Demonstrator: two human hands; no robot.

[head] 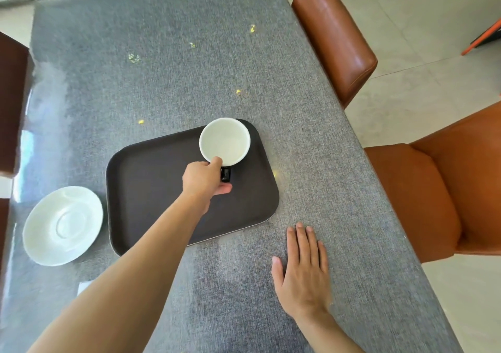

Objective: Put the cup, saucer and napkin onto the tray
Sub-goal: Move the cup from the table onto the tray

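Observation:
A dark brown tray (151, 179) lies on the grey table. A cup (224, 141), white inside with a black handle, stands at the tray's far right corner. My left hand (203, 180) reaches across the tray and grips the cup by its handle, thumb on the rim. A white saucer (63, 225) rests on the table just left of the tray. A small white corner, maybe the napkin (82, 287), peeks out beside my left forearm, mostly hidden. My right hand (303, 268) lies flat on the table, fingers spread, to the right of the tray's near edge.
Two orange-brown leather chairs (333, 40) (439, 190) stand along the table's right edge. A dark chair (12, 103) sits at the left edge. The table's right edge runs diagonally close to my right hand.

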